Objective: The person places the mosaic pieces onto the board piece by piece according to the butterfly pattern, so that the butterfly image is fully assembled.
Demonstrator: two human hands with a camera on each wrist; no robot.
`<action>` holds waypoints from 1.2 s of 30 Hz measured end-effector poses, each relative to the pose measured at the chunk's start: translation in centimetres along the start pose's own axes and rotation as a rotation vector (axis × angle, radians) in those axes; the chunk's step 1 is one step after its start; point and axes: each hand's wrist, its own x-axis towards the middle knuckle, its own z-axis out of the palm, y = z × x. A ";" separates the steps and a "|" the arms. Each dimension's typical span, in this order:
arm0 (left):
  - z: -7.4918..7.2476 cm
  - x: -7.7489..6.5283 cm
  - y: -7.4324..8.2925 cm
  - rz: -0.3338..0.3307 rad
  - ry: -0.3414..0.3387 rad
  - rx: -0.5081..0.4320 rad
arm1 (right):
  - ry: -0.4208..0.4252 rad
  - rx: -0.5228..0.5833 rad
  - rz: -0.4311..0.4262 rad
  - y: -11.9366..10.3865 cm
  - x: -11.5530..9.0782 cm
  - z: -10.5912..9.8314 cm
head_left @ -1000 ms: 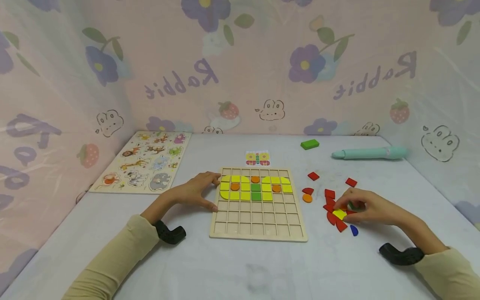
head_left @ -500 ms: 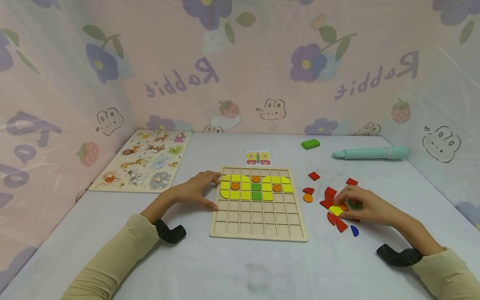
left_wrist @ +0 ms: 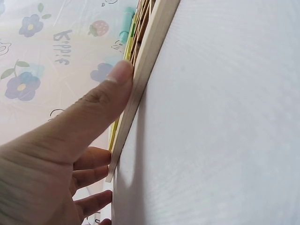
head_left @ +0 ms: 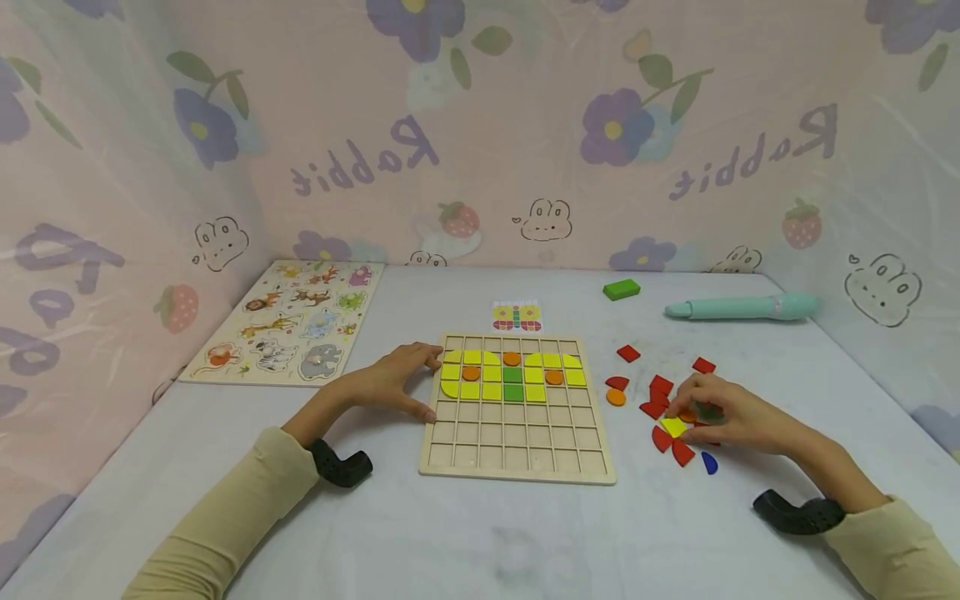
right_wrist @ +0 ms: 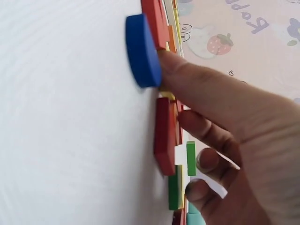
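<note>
In the head view, a wooden grid board (head_left: pixel 517 458) carries yellow, orange and green pieces in its upper rows. My left hand (head_left: pixel 390 383) rests at the board's left side; in the left wrist view its thumb (left_wrist: pixel 93 105) lies against the board's edge (left_wrist: pixel 140 89), fingers fairly straight. To the right of the board, my right hand (head_left: pixel 723 414) pinches a yellow square piece (head_left: pixel 673 427) between thumb and forefinger, low among loose red pieces (head_left: pixel 683 453). A blue half-round piece (right_wrist: pixel 143 51) stands out near the right thumb in the right wrist view, where the yellow piece is mostly hidden.
Behind the board lies a small butterfly pattern card (head_left: pixel 516 317). An animal puzzle board (head_left: pixel 300 325) lies at the left, a green block (head_left: pixel 622 289) and a teal pen-shaped object (head_left: pixel 742 308) at the back right. An orange disc (head_left: pixel 616 397) sits beside the grid board.
The right hand has shifted slightly left with the yellow piece, moving it over the red pieces; its tilt has changed a little. The left hand has stayed at the board.
</note>
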 end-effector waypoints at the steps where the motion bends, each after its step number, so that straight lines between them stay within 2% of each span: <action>1: 0.0 0.0 0.0 0.000 0.000 0.001 | 0.005 -0.004 -0.001 0.0 0.0 0.0; 7: 0.0 0.0 0.0 0.006 0.004 0.010 | 0.087 0.007 0.011 -1.1 1.5 -0.1; 13: 0.1 0.0 -0.1 0.009 0.008 0.010 | 0.161 0.007 0.080 -4.6 5.8 1.2; 17: 0.2 0.0 -0.1 0.007 0.009 0.013 | 0.160 0.047 0.121 -6.7 8.8 2.9; 21: 0.1 0.1 -0.1 0.008 0.009 0.013 | 0.117 0.088 0.132 -7.7 10.7 4.7; 26: 0.1 0.1 0.0 0.009 0.006 0.012 | 0.070 0.101 0.161 -7.4 11.5 5.9; 36: 0.1 0.1 -0.1 0.015 0.011 0.016 | 0.055 0.111 0.178 -7.2 11.6 6.0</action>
